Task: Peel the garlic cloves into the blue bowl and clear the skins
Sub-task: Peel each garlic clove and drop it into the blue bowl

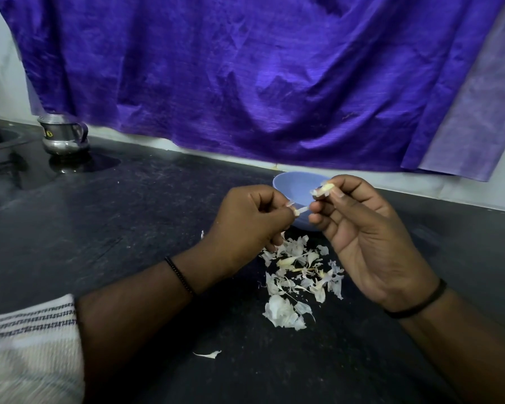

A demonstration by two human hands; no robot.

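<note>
Just in front of the blue bowl (292, 191), both hands were raised off the dark surface (146, 217). The right hand (370, 237) pinched a garlic clove (324, 189) between thumb and fingertips over the bowl's rim, its long axis lying roughly left to right, tilted up toward the right. The left hand (245, 225) pinched a strip of skin (388, 210), apparently just pulled from the clove. A heap of skins (298, 275) lay on the surface in front of the bowl, so peeling looked well advanced; whether the bowl held cloves could not be seen. Clearing the skins remained.
</note>
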